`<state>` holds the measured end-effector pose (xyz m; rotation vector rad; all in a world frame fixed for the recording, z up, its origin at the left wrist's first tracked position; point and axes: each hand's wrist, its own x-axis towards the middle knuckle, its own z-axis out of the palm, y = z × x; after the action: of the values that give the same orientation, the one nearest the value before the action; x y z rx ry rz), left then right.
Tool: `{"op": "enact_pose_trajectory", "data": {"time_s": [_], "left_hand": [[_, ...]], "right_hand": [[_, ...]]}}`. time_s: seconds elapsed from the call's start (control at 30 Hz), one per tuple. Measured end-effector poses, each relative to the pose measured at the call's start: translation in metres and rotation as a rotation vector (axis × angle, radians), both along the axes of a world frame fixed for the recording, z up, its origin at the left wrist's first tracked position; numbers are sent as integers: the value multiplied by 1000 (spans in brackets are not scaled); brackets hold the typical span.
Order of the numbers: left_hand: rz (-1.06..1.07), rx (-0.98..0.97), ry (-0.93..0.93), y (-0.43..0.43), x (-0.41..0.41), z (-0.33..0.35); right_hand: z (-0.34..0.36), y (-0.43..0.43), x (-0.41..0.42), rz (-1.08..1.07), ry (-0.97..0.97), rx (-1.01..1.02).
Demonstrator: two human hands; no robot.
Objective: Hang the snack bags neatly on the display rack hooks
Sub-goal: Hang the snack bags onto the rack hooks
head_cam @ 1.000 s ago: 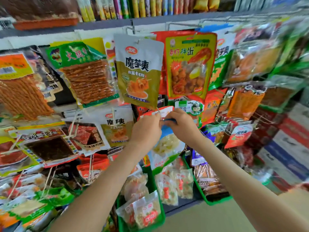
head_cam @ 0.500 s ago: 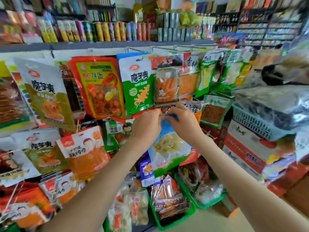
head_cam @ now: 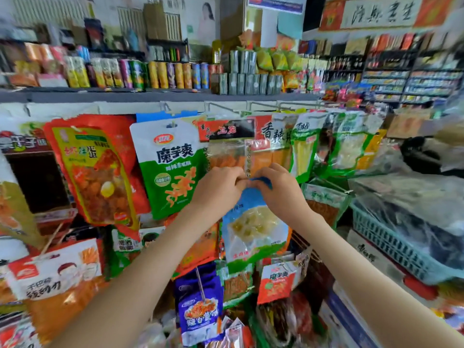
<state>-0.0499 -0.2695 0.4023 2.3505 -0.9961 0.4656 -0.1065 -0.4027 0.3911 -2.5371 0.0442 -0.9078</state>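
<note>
Bright, even shop light, barely a shadow, but blur smears the shelf (head_cam: 155, 96) and far aisles (head_cam: 414, 79), the wide lens bows the edges, plastic (head_cam: 401, 197) at right glares, and the blue bag (head_cam: 253, 222) mid-frame looks sharpest.

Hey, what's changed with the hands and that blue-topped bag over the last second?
The left hand and right hand carried the blue-topped bag rightward along the rack, past the green bag, to just below the clear bag of orange strips. The view swung right with them. Unchanged: both hands' fingers still pinch the bag's top edge.
</note>
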Motion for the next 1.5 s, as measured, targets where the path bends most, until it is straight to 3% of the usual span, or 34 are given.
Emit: {"op": "enact_pose_trajectory", "data": {"time_s": [0.1, 0.27, 0.47, 0.8, 1.0, 1.13, 1.5], "left_hand": [[79, -90, -48, 1, 22, 21], [435, -248, -287, 37, 50, 31], [628, -195, -444, 74, 73, 27], [699, -11, -158, 73, 107, 70], [669, 22, -44, 68, 95, 87], [493, -111, 58, 81, 78, 97], [261, -71, 137, 124, 38, 95]], "right_hand": [[13, -17, 28, 22, 20, -20], [22, -23, 73, 73, 3, -54], [26, 5, 101, 225, -86, -119], [39, 26, 118, 359, -109, -76], [53, 18, 117, 376, -125, -67], [60, 11, 109, 368, -172, -37], [73, 25, 89, 252, -152, -9]]}}
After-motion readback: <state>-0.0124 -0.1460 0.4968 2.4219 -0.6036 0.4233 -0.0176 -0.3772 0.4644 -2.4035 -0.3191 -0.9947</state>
